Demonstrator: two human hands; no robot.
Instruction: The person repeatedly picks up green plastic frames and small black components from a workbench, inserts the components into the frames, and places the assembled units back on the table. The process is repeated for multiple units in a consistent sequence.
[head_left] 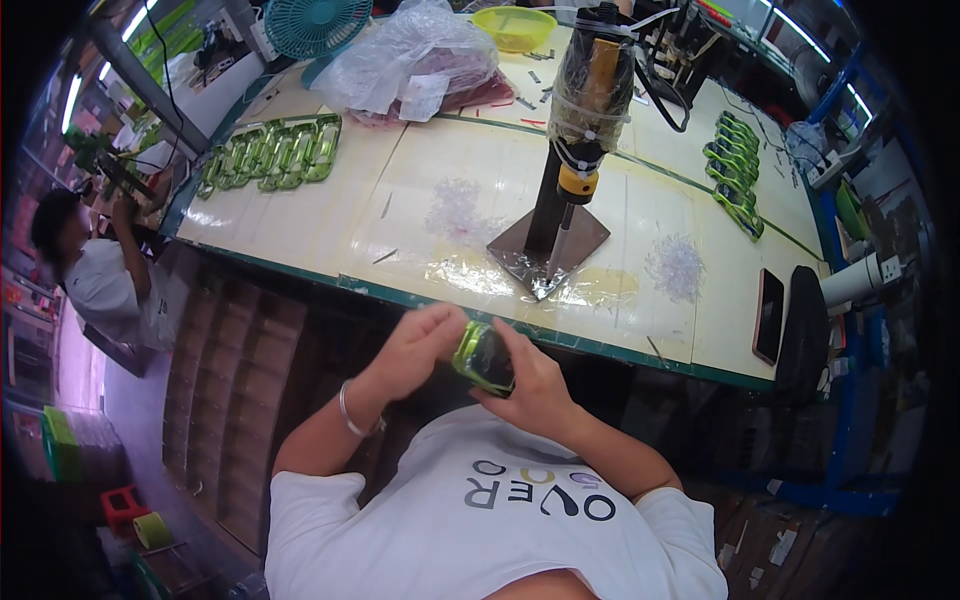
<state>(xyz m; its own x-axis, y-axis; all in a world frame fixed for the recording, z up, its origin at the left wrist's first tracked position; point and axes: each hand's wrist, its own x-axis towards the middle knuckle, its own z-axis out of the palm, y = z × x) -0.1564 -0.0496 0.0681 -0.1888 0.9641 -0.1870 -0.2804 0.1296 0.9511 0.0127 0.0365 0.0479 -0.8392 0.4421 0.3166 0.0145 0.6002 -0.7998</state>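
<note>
Just off the table's front edge, my right hand (pixel 535 388) grips a bright green plastic frame (pixel 466 350) with a dark, glossy middle. It is held tilted, thumb and fingers round its right side. My left hand (pixel 422 348) is closed at the frame's left edge, fingers curled. Whatever sits between its fingertips, if anything, is hidden. Beyond both hands, a yellow and black power tool (pixel 577 182), wrapped in clear film, is mounted upright on a post with a square metal base plate (pixel 508 258). Small clear bits form one pile (pixel 455 210) left of it and another pile (pixel 675 268) right.
Green frames lie in rows at the table's left (pixel 275 152) and right (pixel 735 170). A plastic bag (pixel 415 65), yellow bowl (pixel 513 30) and teal fan (pixel 317 25) stand farther back. A phone (pixel 768 315) lies near the right corner. Another person (pixel 110 270) sits at left.
</note>
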